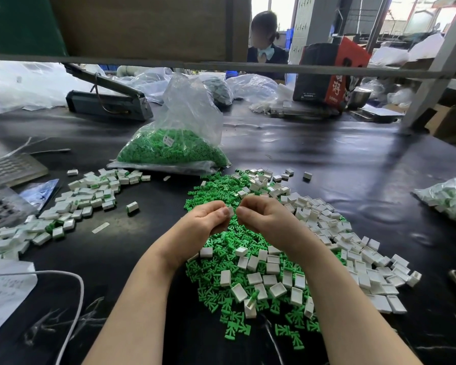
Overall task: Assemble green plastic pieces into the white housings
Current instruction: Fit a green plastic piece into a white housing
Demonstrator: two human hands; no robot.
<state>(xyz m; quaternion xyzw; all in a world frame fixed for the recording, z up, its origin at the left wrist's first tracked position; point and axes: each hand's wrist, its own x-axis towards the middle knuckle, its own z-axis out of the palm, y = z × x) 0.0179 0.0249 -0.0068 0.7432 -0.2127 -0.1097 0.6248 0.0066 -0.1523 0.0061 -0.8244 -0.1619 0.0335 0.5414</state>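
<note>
Both hands were raised together above the mixed heap of green pieces (221, 262) and empty white housings (327, 225) on the black table (327, 154). The left hand (208, 217) pinched a white housing (231, 211) between thumb and fingers; the right hand (258, 214) had its fingers curled close to it, but what it held was hidden. This seemed the inserting step. Next, the finished part probably belonged with the assembled pile (90, 196) on the left.
</note>
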